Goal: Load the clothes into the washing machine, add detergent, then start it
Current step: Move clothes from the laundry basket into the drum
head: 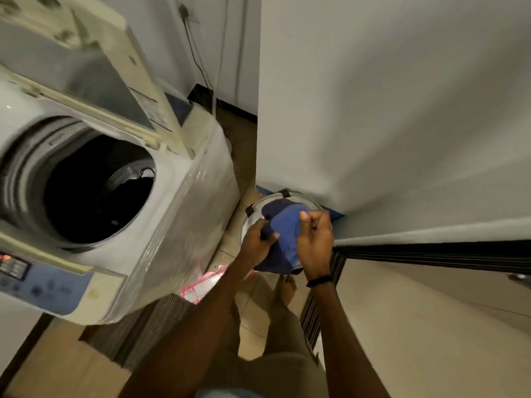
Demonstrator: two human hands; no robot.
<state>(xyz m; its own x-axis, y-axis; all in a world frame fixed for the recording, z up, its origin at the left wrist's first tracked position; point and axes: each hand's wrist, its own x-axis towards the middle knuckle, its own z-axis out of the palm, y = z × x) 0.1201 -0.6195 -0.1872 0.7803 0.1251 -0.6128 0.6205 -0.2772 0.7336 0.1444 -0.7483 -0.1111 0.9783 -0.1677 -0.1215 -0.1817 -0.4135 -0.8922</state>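
two grips noted: our left hand (257, 239) and right hand (314, 242) clutch the blue clothes (284, 231), lower centre; washer drum (94, 193) lies upper left, nearer the left hand.

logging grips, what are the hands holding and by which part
Both hold a blue garment: the left hand grips its left edge, the right hand pinches its upper right edge.

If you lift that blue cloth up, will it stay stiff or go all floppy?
Probably floppy: the blue cloth bunches and folds between the left hand and right hand, sagging below them. Likely light too, as it hangs from just the two hands' grip. Soft and crumpled, it seems unlikely to roll.
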